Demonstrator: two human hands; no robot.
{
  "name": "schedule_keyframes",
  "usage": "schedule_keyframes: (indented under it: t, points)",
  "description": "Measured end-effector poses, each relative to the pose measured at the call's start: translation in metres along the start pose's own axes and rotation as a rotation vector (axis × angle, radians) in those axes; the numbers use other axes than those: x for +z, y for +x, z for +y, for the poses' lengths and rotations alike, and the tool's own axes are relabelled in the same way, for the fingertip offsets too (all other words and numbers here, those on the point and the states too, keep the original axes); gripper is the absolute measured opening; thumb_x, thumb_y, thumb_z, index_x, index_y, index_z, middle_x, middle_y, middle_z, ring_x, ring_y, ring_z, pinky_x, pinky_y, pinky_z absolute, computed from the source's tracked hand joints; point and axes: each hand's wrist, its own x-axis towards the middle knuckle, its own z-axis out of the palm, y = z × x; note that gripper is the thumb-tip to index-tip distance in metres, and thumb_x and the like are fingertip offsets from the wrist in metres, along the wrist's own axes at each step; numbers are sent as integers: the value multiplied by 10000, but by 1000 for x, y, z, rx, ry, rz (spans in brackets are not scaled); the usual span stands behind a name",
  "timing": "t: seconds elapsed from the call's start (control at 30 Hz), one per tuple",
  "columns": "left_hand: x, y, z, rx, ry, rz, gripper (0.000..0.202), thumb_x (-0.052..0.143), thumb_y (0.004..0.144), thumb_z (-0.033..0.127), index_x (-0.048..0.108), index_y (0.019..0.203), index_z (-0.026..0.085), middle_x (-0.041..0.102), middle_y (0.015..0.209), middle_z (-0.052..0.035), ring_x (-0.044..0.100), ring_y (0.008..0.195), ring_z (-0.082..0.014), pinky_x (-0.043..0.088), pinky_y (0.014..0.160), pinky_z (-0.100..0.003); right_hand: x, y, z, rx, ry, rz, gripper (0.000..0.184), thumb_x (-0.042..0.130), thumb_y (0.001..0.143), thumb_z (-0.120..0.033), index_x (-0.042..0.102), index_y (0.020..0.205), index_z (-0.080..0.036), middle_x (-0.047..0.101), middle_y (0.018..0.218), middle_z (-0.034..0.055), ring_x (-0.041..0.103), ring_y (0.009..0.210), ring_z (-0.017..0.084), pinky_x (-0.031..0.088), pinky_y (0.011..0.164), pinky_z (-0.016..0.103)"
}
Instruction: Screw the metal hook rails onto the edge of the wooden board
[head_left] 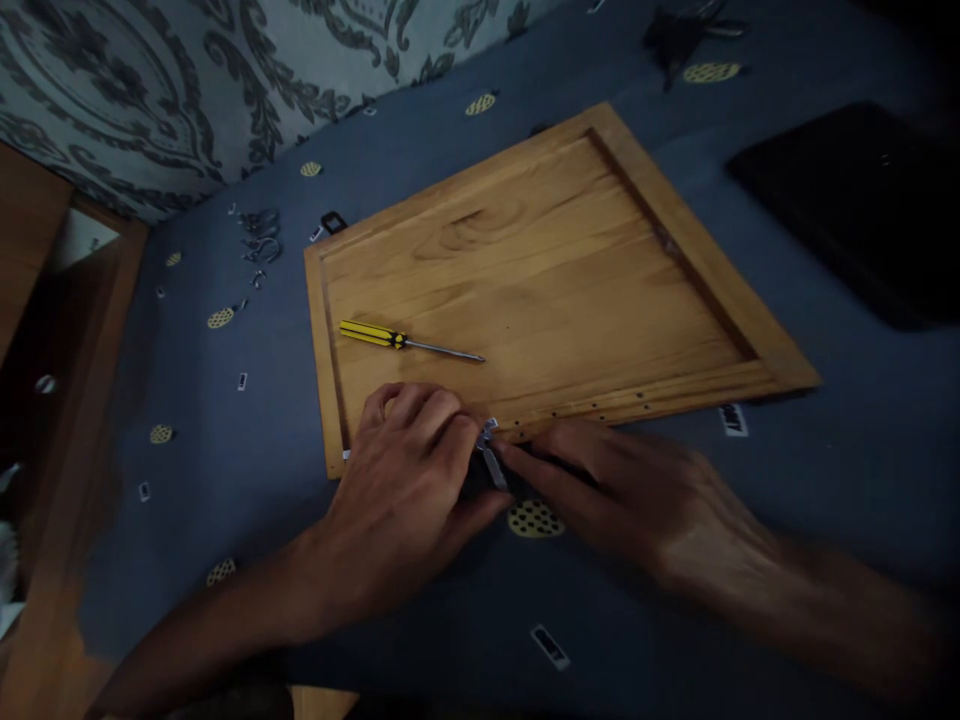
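Note:
A framed wooden panel [510, 270] lies tilted across the cloth, a row of small dark holes along its near rail. At that near edge sits a small metal hinge [491, 462], partly hidden by fingers. My left hand [409, 480] is closed around it, its fingers curled over the rail and its thumb beside the metal. From the other side my right hand [637, 490] reaches in, index fingertip against the hinge and the other fingers bent at the panel's edge. A yellow and black screwdriver [409, 341] rests on the panel, just beyond my left hand.
Loose metal hardware [260, 240] lies left of the panel, near a small black clip-like piece [333, 222]. On the right is a flat black object [855, 210], with a dark tool [686, 35] farther back. Wooden furniture [67, 500] borders the left side.

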Motion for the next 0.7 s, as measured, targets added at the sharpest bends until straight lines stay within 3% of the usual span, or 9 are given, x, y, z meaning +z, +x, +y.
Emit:
schedule_keyframes:
  t: [0.17, 0.33, 0.43, 0.57, 0.7]
  points:
    - [0, 0, 0, 5, -2, 0, 270, 760, 889, 315, 648, 1050, 129, 679, 1103, -103, 609, 1063, -289, 487, 920, -493, 3, -2, 0, 16, -11, -29, 334, 420, 1058, -160, 699, 1210, -261, 758, 938, 35, 723, 869, 212, 536, 670, 299]
    - [-1, 1, 0, 12, -10, 7, 283, 780, 868, 296, 656, 1044, 112, 676, 1087, -103, 614, 1044, -296, 484, 910, -501, -4, 7, -1, -144, -118, 82, 330, 400, 1032, -69, 685, 1178, -150, 729, 848, 49, 706, 771, 191, 533, 608, 282]
    - [0, 1, 0, -2, -25, -1, 313, 800, 852, 290, 657, 1061, 107, 676, 1093, -108, 614, 1051, -310, 474, 910, -509, -6, 8, -2, -152, -114, 130, 315, 394, 1034, -55, 653, 1199, -126, 740, 878, 54, 723, 790, 187, 561, 644, 275]
    - [1, 0, 1, -1, -27, -3, 301, 793, 862, 295, 653, 1055, 109, 672, 1100, -114, 609, 1065, -316, 460, 925, -509, -3, 1, -2, -133, -83, 144, 383, 416, 1027, -47, 571, 1366, -136, 775, 1093, 91, 746, 970, 216, 610, 808, 316]
    - [2, 0, 1, -5, -25, -9, 266, 762, 892, 320, 649, 1024, 119, 667, 1104, -115, 605, 1070, -318, 452, 942, -511, -1, -5, 1, -161, -82, 133, 440, 381, 1024, -14, 525, 1432, -91, 706, 1345, 145, 703, 1164, 219, 595, 952, 326]
